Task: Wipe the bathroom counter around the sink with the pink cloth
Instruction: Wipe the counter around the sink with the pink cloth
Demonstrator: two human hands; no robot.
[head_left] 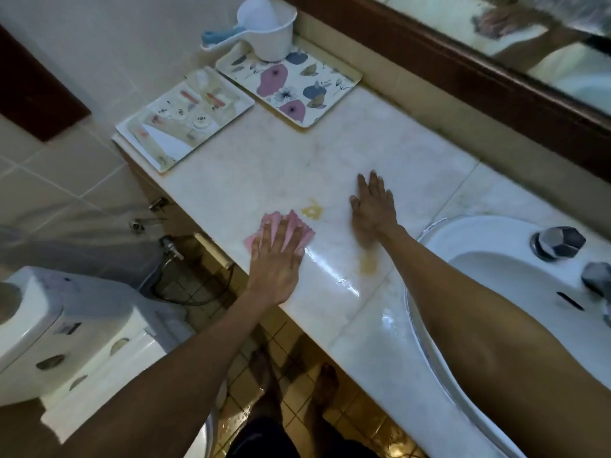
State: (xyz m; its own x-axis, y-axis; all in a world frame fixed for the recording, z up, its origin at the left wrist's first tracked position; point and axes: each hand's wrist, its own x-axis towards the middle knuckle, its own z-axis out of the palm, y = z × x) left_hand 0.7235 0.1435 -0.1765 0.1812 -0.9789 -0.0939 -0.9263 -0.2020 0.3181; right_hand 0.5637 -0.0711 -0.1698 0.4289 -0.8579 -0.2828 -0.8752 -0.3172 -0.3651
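Observation:
The pink cloth [269, 220] lies flat on the pale marble counter [264, 166] near its front edge. My left hand [277, 259] presses down on it with fingers spread, and the cloth shows between and beyond the fingers. My right hand [373, 206] rests flat and empty on the counter, to the right of the cloth. A yellow stain [312, 210] sits between the two hands, and a second one [368, 265] lies under my right wrist. The white sink [479, 259] is at the right, with my right forearm across its rim. A wet streak shines behind the cloth.
A floral tray [317, 94] carrying a white dipper [264, 28] stands at the counter's far end, beside a second tray [172, 133] of small items. Metal tap handles [558, 242] sit behind the sink. A mirror [496, 44] lines the wall. A toilet [66, 325] stands at the left.

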